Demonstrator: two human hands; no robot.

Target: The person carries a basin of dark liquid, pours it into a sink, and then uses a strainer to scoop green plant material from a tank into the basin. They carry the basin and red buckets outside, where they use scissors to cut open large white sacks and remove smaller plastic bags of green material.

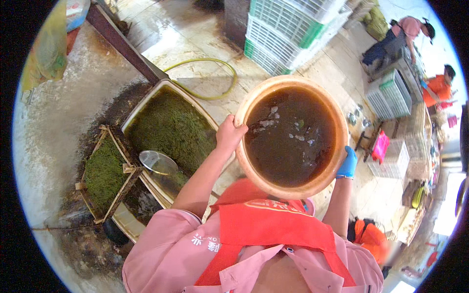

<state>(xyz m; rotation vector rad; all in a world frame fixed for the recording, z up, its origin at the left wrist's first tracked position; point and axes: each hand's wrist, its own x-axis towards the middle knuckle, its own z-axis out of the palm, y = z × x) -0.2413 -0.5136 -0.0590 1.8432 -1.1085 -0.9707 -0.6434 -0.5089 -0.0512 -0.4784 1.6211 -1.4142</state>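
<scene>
Between my hands is a wide round tan basin full of dark brown liquid, with pale foam patches floating on it. Bare, my left hand is closed on the basin's left rim. My right hand, in a blue glove, grips the lower right side of the rim; part of its fingers is hidden. Left of the basin stands a white-rimmed tub with green plant-like matter in murky water. A round, shiny, shallow dish or strainer lies in that tub near its lower end.
A wooden-framed tray of green matter rests across the tub's lower left. Behind it a yellow-green hose curls on the floor. White crates are stacked ahead. Co-workers work at the far right, near more crates and a pink container.
</scene>
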